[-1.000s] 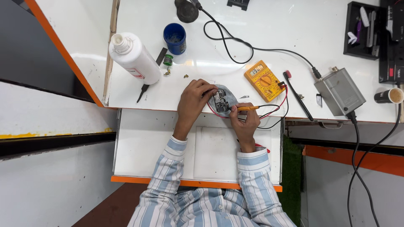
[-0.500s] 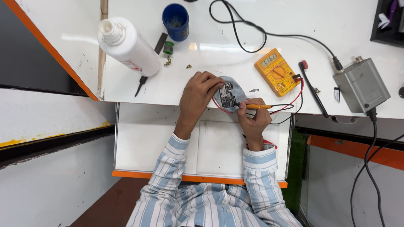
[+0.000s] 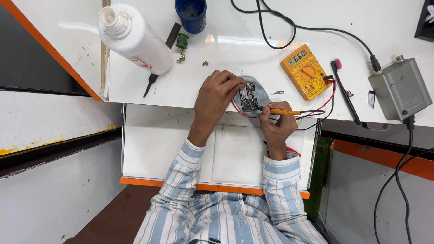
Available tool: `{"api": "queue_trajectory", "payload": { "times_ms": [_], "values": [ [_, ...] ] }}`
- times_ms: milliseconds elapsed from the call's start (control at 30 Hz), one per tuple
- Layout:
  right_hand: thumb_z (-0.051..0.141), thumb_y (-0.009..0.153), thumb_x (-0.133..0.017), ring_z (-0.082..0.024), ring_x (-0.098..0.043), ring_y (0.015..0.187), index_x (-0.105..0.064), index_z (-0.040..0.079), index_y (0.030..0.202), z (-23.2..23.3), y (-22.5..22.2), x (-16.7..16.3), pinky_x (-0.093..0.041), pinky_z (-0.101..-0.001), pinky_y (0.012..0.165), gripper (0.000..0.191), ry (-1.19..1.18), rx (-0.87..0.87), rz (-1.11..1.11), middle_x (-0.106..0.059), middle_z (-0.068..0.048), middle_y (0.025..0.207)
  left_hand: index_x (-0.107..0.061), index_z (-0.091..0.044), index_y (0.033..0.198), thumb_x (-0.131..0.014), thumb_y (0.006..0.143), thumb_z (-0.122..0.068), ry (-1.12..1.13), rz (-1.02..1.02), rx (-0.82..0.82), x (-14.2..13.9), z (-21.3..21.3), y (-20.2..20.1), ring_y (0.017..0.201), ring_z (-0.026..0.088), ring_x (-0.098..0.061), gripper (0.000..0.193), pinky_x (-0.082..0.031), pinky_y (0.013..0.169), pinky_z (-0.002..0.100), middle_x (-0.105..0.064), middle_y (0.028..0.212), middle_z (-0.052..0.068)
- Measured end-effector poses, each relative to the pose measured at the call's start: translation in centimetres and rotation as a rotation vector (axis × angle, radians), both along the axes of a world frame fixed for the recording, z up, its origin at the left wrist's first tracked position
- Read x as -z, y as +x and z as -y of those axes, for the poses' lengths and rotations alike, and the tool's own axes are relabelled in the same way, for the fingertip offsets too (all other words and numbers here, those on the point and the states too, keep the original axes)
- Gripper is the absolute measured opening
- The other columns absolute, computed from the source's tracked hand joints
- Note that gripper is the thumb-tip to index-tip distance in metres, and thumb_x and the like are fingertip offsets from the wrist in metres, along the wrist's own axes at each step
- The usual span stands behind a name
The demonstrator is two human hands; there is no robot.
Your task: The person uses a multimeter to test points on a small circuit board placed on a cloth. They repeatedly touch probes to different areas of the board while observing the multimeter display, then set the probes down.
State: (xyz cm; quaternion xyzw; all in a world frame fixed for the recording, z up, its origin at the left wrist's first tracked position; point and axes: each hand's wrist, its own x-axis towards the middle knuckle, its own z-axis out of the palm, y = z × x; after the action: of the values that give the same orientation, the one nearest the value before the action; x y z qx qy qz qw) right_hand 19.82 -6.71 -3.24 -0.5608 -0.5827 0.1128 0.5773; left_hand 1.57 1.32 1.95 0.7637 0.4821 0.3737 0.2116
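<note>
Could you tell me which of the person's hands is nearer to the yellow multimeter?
The right hand is nearer: it holds an orange probe just below-left of the yellow multimeter. The left hand rests on the circuit board, farther left.

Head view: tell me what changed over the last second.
Mostly the view shifted: the workbench things slid up and left in frame, so the white bottle and blue cup sit nearer the top edge. The left hand still steadies the round circuit board; the right hand still holds the orange probe to it. The yellow multimeter stayed put.
</note>
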Motion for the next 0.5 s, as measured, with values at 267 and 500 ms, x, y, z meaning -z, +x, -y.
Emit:
{"api": "queue_trajectory", "payload": {
  "times_ms": [267, 500],
  "values": [
    [0.008, 0.098, -0.075, -0.018, -0.068, 0.080, -0.062, 0.000, 0.101, 0.16, 0.04, 0.34, -0.052, -0.0266, 0.068, 0.016, -0.015, 0.013, 0.020, -0.069, -0.013, 0.091, -0.078, -0.011, 0.100, -0.077, 0.089, -0.023, 0.006, -0.012, -0.014, 0.17, 0.05, 0.08, 0.088, 0.017, -0.062, 0.016, -0.052, 0.079, 0.034, -0.068, 0.092, -0.001],
    [0.002, 0.099, -0.074, -0.018, -0.070, 0.085, -0.063, -0.002, 0.106, -0.01, -0.24, 0.15, -0.055, -0.0254, 0.070, 0.013, -0.043, 0.026, -0.107, -0.071, -0.014, 0.098, -0.078, -0.011, 0.101, -0.077, 0.089, -0.024, 0.010, -0.018, -0.010, 0.18, 0.01, 0.13, 0.088, 0.017, -0.063, 0.017, -0.052, 0.079, 0.033, -0.068, 0.093, -0.001]
  ]
}}
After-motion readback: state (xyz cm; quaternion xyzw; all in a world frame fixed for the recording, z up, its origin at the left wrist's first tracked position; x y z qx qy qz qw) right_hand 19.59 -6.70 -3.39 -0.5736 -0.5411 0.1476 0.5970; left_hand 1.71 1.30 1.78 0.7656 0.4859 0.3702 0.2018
